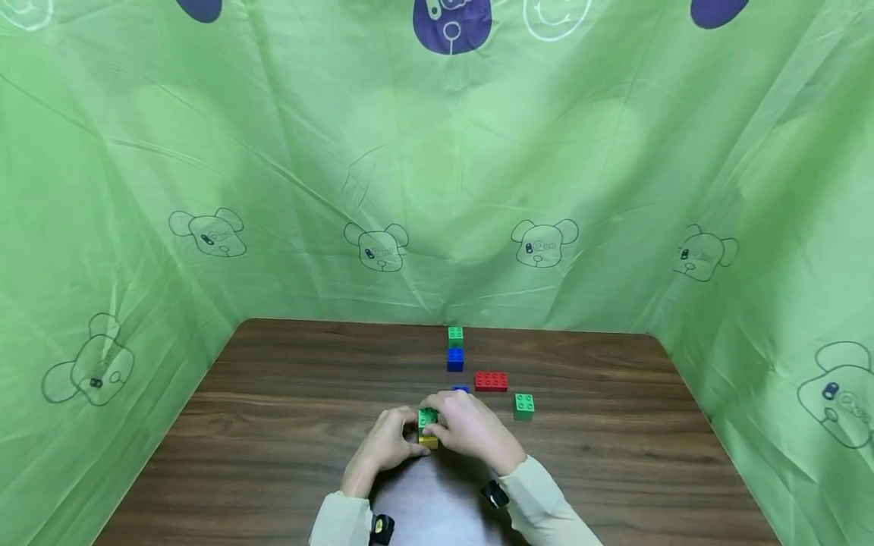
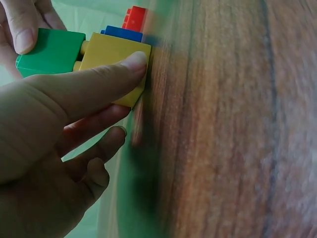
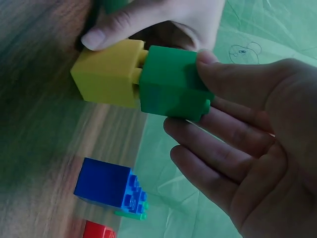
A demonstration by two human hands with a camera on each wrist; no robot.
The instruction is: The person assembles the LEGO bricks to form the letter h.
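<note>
A yellow brick (image 3: 106, 74) stands on the table, pinched by my left hand (image 1: 388, 440) with the thumb along its side. Above it is a green brick (image 3: 171, 82), which my right hand (image 1: 471, 428) holds between thumb and fingers. Yellow studs show in a narrow gap between the two bricks, so they are not pressed fully together. In the left wrist view the yellow brick (image 2: 111, 57) rests at the tabletop, and the green brick (image 2: 52, 52) lines up with its studs. My right hand partly covers a blue brick (image 1: 460, 389) just behind it in the head view.
On the wooden table (image 1: 287, 425), a red brick (image 1: 492, 381) and another green brick (image 1: 523, 406) lie to the right. Farther back are a second blue brick (image 1: 455, 360) and a third green brick (image 1: 455, 336). Green cloth (image 1: 451, 167) surrounds the back and sides.
</note>
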